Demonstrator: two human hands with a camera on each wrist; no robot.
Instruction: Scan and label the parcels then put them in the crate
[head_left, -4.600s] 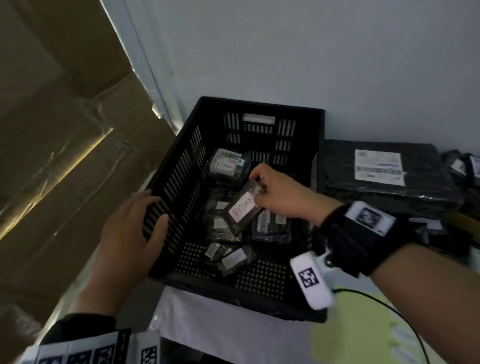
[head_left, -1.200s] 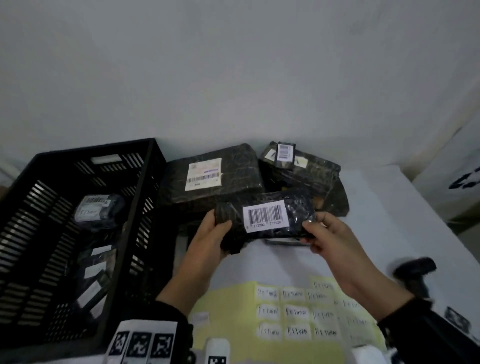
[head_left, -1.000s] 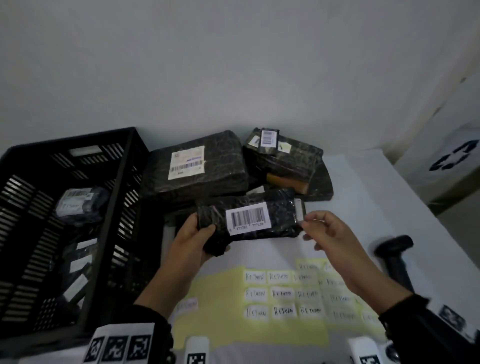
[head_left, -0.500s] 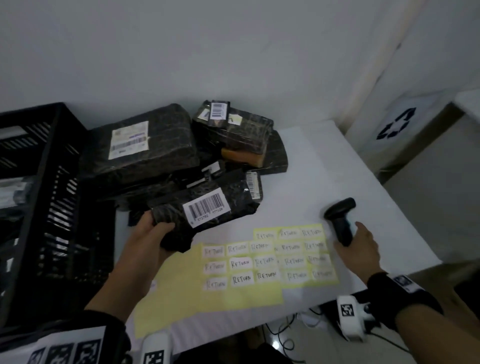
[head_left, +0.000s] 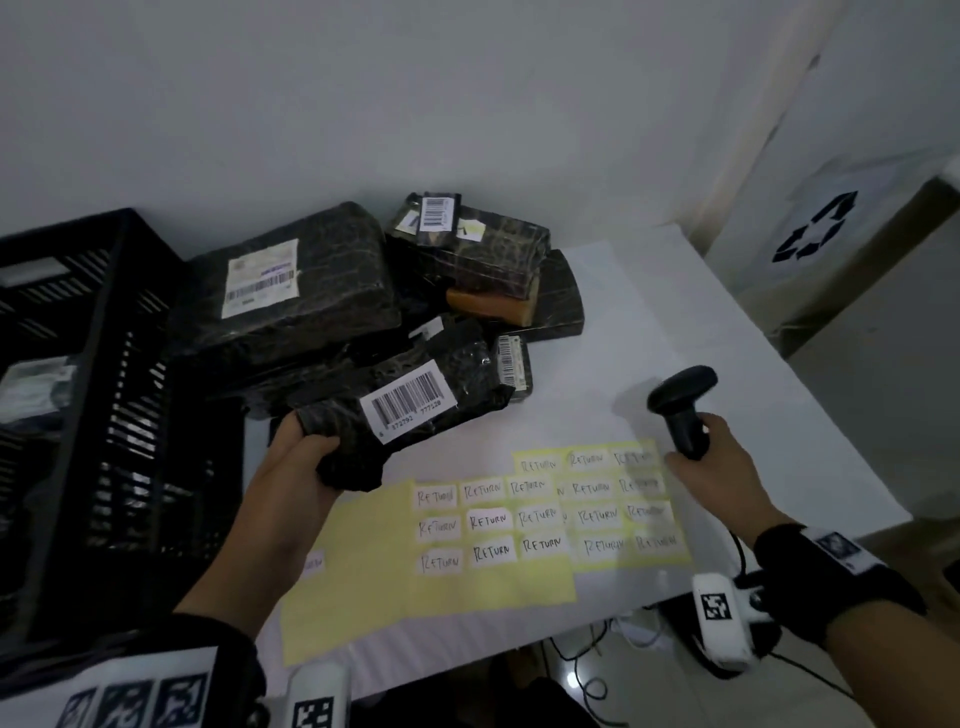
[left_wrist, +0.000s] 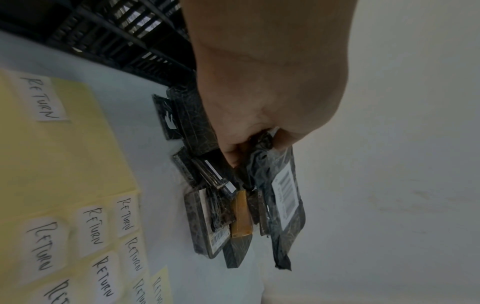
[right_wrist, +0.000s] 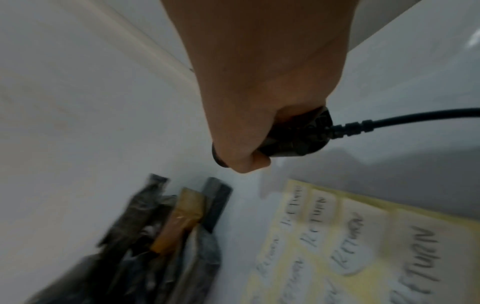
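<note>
Black plastic wrap crinkles in your left hand (head_left: 298, 467), fingers (left_wrist: 235, 153) curled tight round the near end of the parcel (head_left: 415, 400), which you hold just above the table (head_left: 727, 332) in front of the heap of unscanned parcels (head_left: 311, 291), its white barcode sticker (head_left: 410, 400) facing up. Over on the other side, your right hand (head_left: 711, 462) is wrapped round the handle of the black scanner (head_left: 683, 410), head up but off to the side, well apart from that barcode. So this looks like the scan step, not yet made: you need to swing the scanner's nose across onto the sticker, keep the parcel steady and its wrinkled film flat enough to read. After that, a RETURN label off the yellow sheet (head_left: 426, 571) lying between your hands, then into the black crate (head_left: 98, 364) on your left, which sits right beside the pile.
</note>
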